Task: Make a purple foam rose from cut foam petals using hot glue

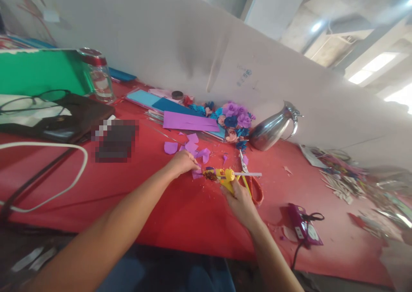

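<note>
- Nearest the camera, the left forearm [106, 227] reaches over the red counter [180, 214] from the lower left.
- Glasses [35, 101] lie on a dark case [80, 122], near a bottle with a red lid [102, 83].
- The left hand [183, 162] has its fingers pinched together at the cut purple pieces [192, 147]; their tips look blurred, so I cannot tell whether they grip one.
- Behind these pieces lies a purple sheet [189, 121], with paper flowers [238, 116] to its right.
- The right hand [241, 204] has its fingers wrapped around the handle of a yellow glue gun [228, 178], nozzle towards the left hand, a pale stick [254, 174] jutting from its rear.
- Scissors with orange-red handles [257, 192] lie just beside it.
- A metal jug [270, 131] stands near the wall [309, 98].
- Farther right: a purple box [302, 225] and wooden sticks [336, 187].
</note>
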### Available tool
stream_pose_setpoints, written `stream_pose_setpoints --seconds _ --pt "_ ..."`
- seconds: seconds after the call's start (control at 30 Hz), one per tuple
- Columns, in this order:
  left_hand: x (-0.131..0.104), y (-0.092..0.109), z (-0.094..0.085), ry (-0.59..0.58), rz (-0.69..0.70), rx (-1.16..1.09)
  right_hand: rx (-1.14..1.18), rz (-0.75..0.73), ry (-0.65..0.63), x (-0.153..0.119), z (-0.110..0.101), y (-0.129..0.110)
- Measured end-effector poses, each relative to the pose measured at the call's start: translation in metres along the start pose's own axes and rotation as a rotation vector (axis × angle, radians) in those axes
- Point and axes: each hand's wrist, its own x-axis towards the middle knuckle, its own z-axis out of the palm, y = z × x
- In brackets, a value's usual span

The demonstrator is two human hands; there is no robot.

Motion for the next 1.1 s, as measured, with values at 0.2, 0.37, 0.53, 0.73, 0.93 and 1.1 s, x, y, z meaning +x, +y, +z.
stream_pose_setpoints --seconds 0.2,0.37,0.53,0.73,0.93,1.1 --pt "-0.001 0.000 0.000 0.013 -0.001 -0.007 0.016 -0.033 0.029 -0.001 -0.005 -0.001" --pt "0.001 -0.002 0.001 0.026 -0.004 -0.010 -0.012 -0.030 0.012 -0.005 -0.005 -0.006" --pt "0.000 0.000 0.000 -0.010 0.000 -0.012 -0.075 -0.019 -0.038 -0.007 0.002 -0.009" --pt "0.001 0.000 -0.001 0.006 -0.008 -0.001 -0.067 -0.038 -0.007 -0.008 0.002 -0.011" --pt "0.000 0.001 -0.001 0.001 0.005 0.018 -0.050 -0.033 -0.023 -0.012 0.001 -0.009" --pt "0.000 0.000 -0.001 -0.002 -0.008 -0.001 -0.063 -0.017 0.004 -0.011 0.000 -0.007"
